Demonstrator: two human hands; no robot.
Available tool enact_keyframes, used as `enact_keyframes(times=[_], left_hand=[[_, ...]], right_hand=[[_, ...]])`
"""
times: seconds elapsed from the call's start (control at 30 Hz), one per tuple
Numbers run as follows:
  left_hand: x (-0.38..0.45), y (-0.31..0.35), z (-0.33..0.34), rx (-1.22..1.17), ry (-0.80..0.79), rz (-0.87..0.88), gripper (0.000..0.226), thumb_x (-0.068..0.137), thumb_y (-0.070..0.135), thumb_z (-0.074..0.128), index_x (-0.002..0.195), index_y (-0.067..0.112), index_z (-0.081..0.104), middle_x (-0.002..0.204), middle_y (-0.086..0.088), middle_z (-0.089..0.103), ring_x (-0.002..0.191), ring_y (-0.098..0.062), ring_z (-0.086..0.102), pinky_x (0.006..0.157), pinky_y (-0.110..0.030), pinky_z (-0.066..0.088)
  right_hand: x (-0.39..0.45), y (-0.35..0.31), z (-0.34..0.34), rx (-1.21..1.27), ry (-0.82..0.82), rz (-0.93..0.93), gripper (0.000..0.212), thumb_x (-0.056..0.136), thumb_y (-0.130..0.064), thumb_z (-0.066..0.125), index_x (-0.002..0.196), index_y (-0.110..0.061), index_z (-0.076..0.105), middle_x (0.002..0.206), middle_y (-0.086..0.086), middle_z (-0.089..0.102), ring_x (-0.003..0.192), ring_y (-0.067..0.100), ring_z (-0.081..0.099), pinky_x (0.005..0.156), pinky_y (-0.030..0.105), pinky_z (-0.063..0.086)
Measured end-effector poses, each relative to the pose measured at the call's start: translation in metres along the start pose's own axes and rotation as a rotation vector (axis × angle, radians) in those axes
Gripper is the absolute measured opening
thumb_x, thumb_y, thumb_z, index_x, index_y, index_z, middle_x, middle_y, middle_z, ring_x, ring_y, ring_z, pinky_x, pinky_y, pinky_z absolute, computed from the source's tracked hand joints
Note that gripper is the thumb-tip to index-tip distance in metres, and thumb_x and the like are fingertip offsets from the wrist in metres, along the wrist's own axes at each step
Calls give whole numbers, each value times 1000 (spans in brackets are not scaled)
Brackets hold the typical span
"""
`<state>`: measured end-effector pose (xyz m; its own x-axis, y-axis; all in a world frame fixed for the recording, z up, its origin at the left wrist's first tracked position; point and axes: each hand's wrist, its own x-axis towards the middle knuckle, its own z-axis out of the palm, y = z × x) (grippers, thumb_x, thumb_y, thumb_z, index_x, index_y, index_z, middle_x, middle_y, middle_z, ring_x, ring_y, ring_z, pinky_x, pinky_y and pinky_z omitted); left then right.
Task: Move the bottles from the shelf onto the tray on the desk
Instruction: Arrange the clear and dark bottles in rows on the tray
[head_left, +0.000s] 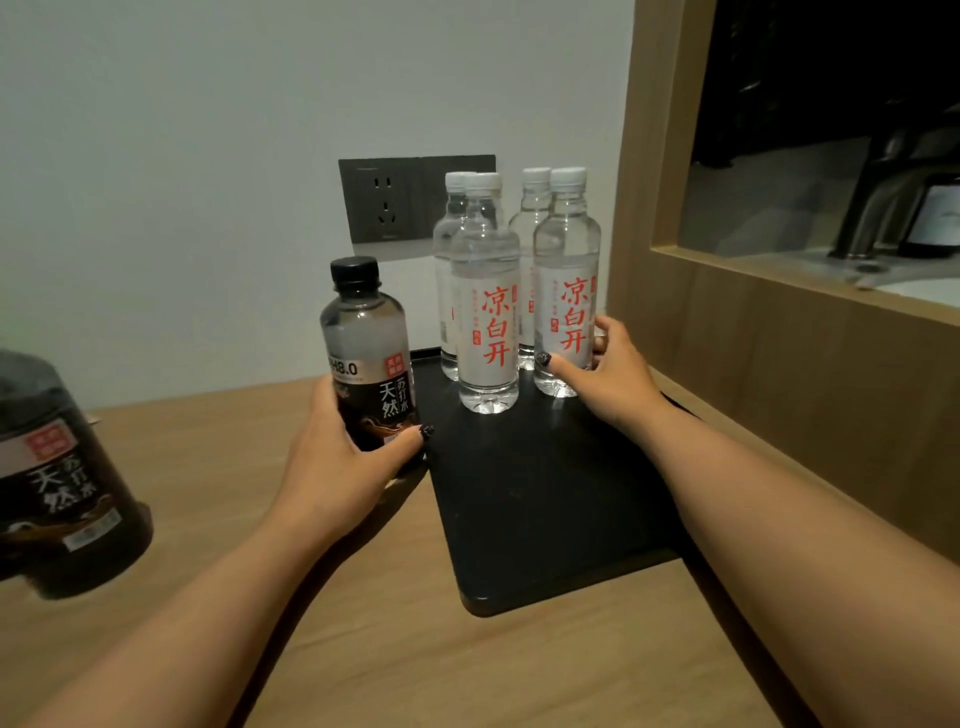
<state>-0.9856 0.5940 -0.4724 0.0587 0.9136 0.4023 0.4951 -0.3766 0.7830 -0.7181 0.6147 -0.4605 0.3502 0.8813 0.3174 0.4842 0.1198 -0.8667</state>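
Observation:
A black tray (545, 493) lies on the wooden desk (337, 649). Several clear water bottles with white caps and red lettering stand upright at its far end. My right hand (608, 379) wraps the base of the front right clear bottle (567, 270). The front left clear bottle (485, 291) stands free beside it. My left hand (337, 462) grips a dark-labelled bottle with a black cap (366, 343), upright at the tray's left edge. Whether its base touches the tray is hidden by my fingers.
A second dark-labelled bottle (57, 488) stands on the desk at the far left, close to the camera. A grey wall socket (384, 200) sits behind the bottles. A wooden-framed partition (779, 322) rises right of the tray, with a dark opening above.

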Motion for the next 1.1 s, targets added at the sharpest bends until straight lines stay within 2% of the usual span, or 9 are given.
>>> enact_keyframes(times=[0.13,0.3,0.53,0.73,0.87,1.0,1.1], left_hand=[[-2,0,-2,-14,-46,9,80,75,22,79,139,23,31,111,12,51,99,-9,52,81,-26,41],[-2,1,-4,-22,-88,4,83,76,17,79,140,21,26,111,12,50,104,-10,52,85,-28,42],[-3,1,-4,-7,-103,0,79,75,22,79,137,21,30,116,10,49,107,-10,49,86,-28,41],[-3,2,-5,-39,-113,-15,76,74,23,80,132,25,32,113,11,52,102,-8,53,80,-23,41],[-3,3,-6,-63,-111,-27,69,73,19,81,120,31,32,98,19,51,91,-1,53,68,-13,37],[-4,6,-7,-102,-150,-41,77,73,12,80,133,22,34,100,17,51,95,-4,52,67,-12,37],[-3,6,-8,-136,-179,-66,82,70,4,79,135,21,32,102,14,53,98,-7,53,69,-13,39]], right_hand=[[1,0,2,-201,37,-22,82,76,-25,80,143,-16,32,139,8,38,128,23,45,106,37,38],[1,1,6,-249,20,-37,66,84,-24,72,139,-17,37,136,8,40,125,23,47,105,37,39],[3,0,11,-278,2,-17,66,88,-25,67,143,-19,30,140,8,38,126,24,47,105,42,42],[1,-1,11,-302,12,-12,62,89,-27,65,141,-17,32,139,8,39,127,24,45,103,39,40],[-1,-2,10,-335,11,-11,62,90,-28,64,141,-15,32,139,8,38,127,24,45,104,39,40],[-3,-4,11,-348,17,8,65,90,-27,64,143,-14,30,141,8,36,129,24,43,107,41,39],[-4,-7,12,-344,15,29,67,89,-28,65,143,-13,30,142,9,35,130,25,42,107,41,38]])
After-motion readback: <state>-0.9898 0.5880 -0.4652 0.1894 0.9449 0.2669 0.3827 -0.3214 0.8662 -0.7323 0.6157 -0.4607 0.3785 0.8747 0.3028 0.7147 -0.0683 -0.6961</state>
